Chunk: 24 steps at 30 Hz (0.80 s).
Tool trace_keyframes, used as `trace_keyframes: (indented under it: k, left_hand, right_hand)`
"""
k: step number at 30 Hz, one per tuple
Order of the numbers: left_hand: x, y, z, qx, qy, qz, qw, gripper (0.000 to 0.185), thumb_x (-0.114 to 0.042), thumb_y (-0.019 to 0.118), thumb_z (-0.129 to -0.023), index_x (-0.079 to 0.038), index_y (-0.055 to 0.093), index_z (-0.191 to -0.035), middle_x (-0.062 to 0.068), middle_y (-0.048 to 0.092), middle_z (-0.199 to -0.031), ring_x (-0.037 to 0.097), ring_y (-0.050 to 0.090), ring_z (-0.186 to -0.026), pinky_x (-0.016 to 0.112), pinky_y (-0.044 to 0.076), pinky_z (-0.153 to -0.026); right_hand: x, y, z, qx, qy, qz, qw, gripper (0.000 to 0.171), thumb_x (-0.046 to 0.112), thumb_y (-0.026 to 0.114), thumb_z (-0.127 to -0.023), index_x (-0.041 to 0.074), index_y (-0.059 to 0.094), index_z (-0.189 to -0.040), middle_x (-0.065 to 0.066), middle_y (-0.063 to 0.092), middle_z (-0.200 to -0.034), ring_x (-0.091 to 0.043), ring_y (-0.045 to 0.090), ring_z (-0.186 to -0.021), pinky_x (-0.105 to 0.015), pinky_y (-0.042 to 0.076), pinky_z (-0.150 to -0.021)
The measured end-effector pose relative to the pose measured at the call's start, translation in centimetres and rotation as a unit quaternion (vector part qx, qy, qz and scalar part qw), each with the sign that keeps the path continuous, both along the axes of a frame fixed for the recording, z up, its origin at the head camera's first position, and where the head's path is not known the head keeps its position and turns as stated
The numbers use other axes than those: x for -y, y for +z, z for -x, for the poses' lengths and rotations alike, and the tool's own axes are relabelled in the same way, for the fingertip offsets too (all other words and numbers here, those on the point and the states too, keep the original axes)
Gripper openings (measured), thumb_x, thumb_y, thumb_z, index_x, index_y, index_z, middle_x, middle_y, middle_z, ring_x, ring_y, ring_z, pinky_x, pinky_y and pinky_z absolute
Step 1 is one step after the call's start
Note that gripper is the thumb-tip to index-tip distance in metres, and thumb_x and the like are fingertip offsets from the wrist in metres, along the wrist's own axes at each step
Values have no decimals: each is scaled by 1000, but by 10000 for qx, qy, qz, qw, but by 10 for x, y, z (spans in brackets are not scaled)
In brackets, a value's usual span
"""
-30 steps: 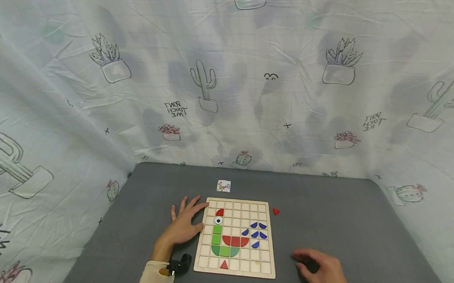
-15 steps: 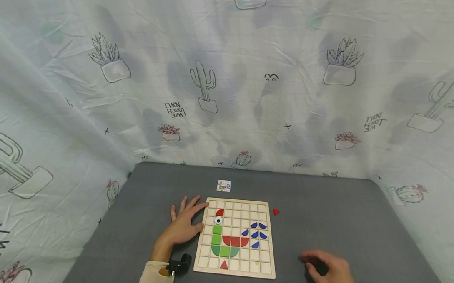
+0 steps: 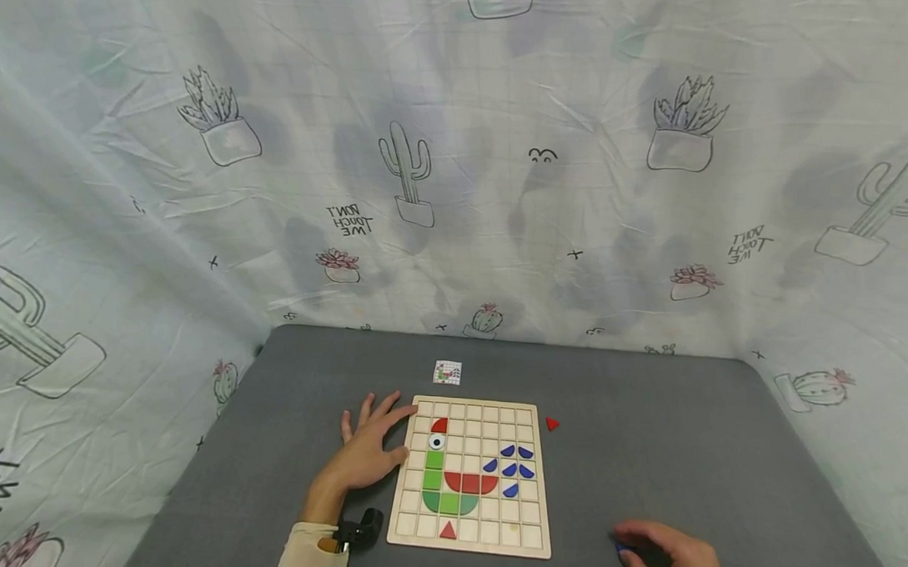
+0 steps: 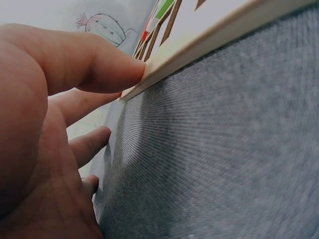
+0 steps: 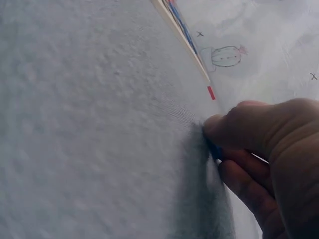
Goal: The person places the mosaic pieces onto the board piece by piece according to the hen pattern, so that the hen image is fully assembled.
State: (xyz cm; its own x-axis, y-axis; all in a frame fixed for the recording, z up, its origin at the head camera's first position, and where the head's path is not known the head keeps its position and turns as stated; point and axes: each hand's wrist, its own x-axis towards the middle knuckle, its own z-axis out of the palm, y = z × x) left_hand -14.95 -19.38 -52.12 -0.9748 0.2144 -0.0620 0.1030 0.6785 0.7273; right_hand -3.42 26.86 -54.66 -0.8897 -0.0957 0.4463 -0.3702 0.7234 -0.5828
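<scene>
- Board [image 3: 471, 476] is held steady on the grey table [image 3: 719, 443] by the left hand [image 3: 369, 451]; its fingers are spread flat, with the thumb pressed against the board's left edge, as the left wrist view shows [image 4: 75, 59].
- A bird figure is partly laid out in the grid: a red crest [image 3: 440, 426], an eye [image 3: 437, 441], green squares [image 3: 434, 470], a red body [image 3: 471, 483], five blue pieces [image 3: 513, 467] fanned as a tail and a red triangle [image 3: 449, 530] in the bottom row.
- A blue piece [image 3: 622, 547] is being picked up by the right hand [image 3: 673, 562] from the table, well to the right of the board's near corner; it is pinched between the curled thumb and fingertips, and only a sliver of blue is seen in the right wrist view [image 5: 215, 151].
- The step in hand is judged to be the fetching of another blue piece for the tail.
- Next, a lift is called for, then a carry leftward to an open cell beside the blue ones, with the piece turned to match its neighbours before it is set down.
- A loose red triangle [image 3: 552, 423] is left on the table just right of the board's far corner.
- A small card [image 3: 447, 372] with a picture is seen beyond the board; its detail is too small to be read.
</scene>
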Motion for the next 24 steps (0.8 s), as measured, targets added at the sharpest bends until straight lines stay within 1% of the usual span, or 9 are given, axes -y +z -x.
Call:
trace_keyframes:
  k: [4, 9, 13, 15, 21, 24]
  left_hand:
    - [0, 0, 0, 5, -11, 29, 10000, 64, -8, 74, -96, -20, 61, -158, 17, 31, -180, 52, 0, -169, 79, -19, -122]
    - [0, -1, 1, -15, -7, 44, 10000, 65, -8, 74, -95, -20, 61, -158, 18, 31, -179, 53, 1, -169, 79, -18, -122]
    - [0, -3, 1, -40, 2, 87, 10000, 65, -9, 73, -95, -20, 61, -157, 18, 32, -179, 53, 2, -169, 79, -18, -122]
    - [0, -3, 1, -47, 0, 118, 9999, 65, -9, 73, -95, -20, 61, -157, 18, 32, -179, 53, 2, -169, 80, -17, -122]
    - [-1, -1, 1, -129, 33, 74, 9999, 65, -9, 74, -93, -20, 63, -156, 19, 33, -178, 54, 3, -168, 81, -16, -121]
    - [-1, 0, 0, -214, 45, 40, 9998, 64, -8, 75, -92, -19, 64, -154, 20, 35, -177, 56, 5, -168, 82, -16, -121]
  right_hand:
    - [3, -1, -1, -132, -151, 3, 9998, 49, -6, 100, -56, 25, 81, -90, 23, 75, -85, 7, 68, -73, -7, 50, -68]
    - [3, -1, -2, -220, -229, -76, 9995, 51, -8, 99, -55, 25, 81, -90, 26, 74, -86, 8, 68, -74, -7, 50, -68]
    - [5, -1, 0, -315, -274, -133, 9990, 51, -7, 99, -55, 26, 81, -89, 27, 74, -86, 7, 69, -74, -7, 50, -68]
    - [7, 1, 2, -306, -319, -242, 9987, 50, -5, 100, -55, 27, 81, -89, 26, 74, -86, 7, 69, -75, -7, 50, -69]
    - [20, 12, 14, -249, -220, -454, 9984, 49, -3, 101, -59, 26, 82, -94, 20, 78, -89, 5, 71, -79, -7, 51, -73]
    - [32, 20, 20, -15, -178, -382, 9991, 47, -3, 100, -63, 26, 83, -96, 21, 78, -91, 5, 72, -82, -14, 57, -74]
